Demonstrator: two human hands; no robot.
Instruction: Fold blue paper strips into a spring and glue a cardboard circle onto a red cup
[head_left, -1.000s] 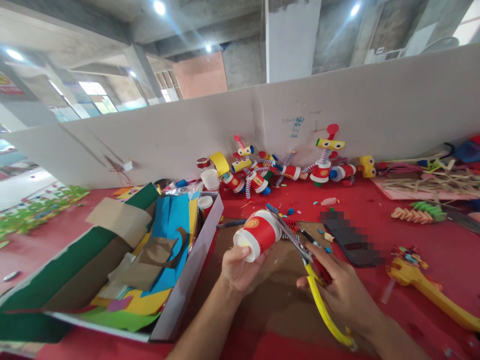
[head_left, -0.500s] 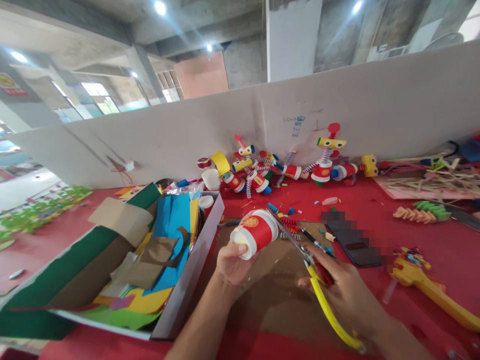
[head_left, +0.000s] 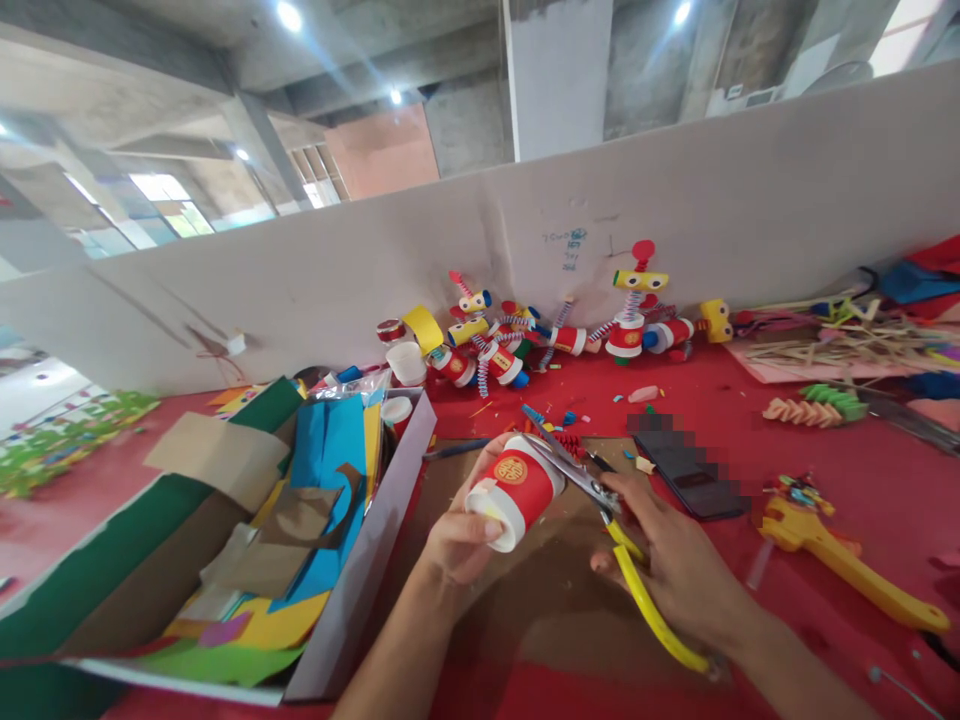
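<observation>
My left hand [head_left: 469, 525] grips a red and white paper cup [head_left: 525, 490] with a gold emblem, tilted on its side; the thumb presses on its white near end. In my right hand [head_left: 660, 550] are long-jawed pliers [head_left: 637, 590] with yellow handles. Their metal jaws lie across the far right rim of the cup; whether they bite into it I cannot tell. Below both hands is a brown board [head_left: 555, 610]. Red folded paper strips [head_left: 571, 443] lie just behind the jaws, partly hidden.
At left stands a box [head_left: 360, 560] of coloured paper and card. Several paper-cup figures [head_left: 628, 335] line the white partition [head_left: 337, 290]. A dark phone [head_left: 694, 470], a yellow-handled tool [head_left: 847, 565] and a bundle of thin sticks [head_left: 840, 340] lie to the right.
The view has shifted slightly right. The cup has turned a little and come closer, and the pliers' jaws now overlap its rim more. Both hands keep their holds.
</observation>
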